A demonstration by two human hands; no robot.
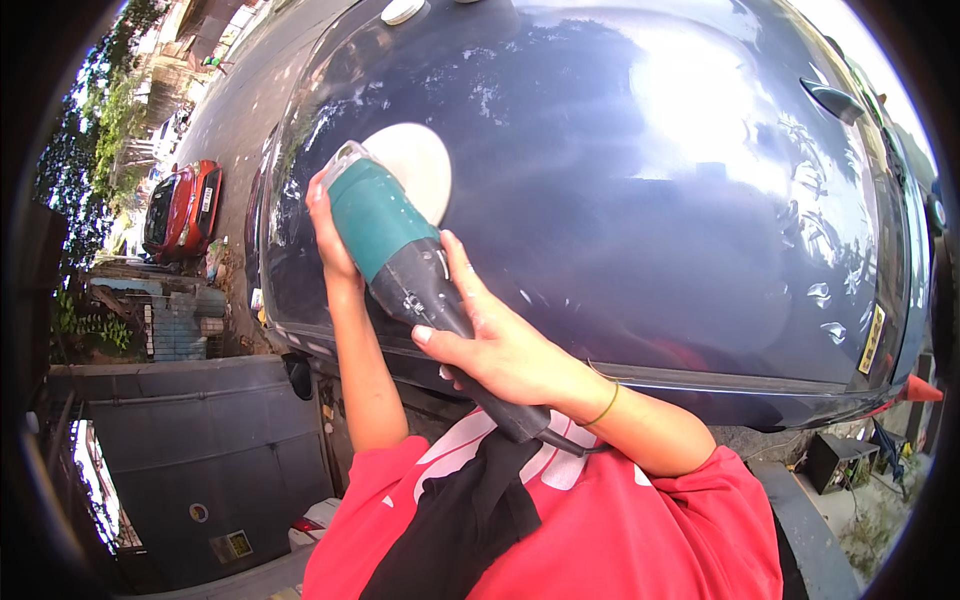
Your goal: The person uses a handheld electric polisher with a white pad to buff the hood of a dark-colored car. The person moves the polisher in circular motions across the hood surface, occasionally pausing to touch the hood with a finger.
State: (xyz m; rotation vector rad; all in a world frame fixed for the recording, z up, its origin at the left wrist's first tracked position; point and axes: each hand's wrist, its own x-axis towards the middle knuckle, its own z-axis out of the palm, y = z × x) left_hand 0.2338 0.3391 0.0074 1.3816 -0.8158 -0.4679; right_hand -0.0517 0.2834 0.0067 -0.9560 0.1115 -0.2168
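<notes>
A green and black electric polisher (382, 217) lies slantwise across my view, with both hands on it. My left hand (330, 229) grips the side of its green head end. Around the black rear body wraps my right hand (502, 337), thumb across the top. The polisher's round white pad (416, 169) rests on the dark blue, glossy roof (570, 247) of a car and is partly hidden by the tool head. From the handle's rear end a black power cord (564, 444) runs toward my body.
A white round lid or tub (402, 10) sits on the car at the far edge. A shark-fin antenna (832, 101) rises at the right. Black cloth (465, 517) hangs over my red shirt. Left are a parked red car (187, 206) and a grey wall (210, 435).
</notes>
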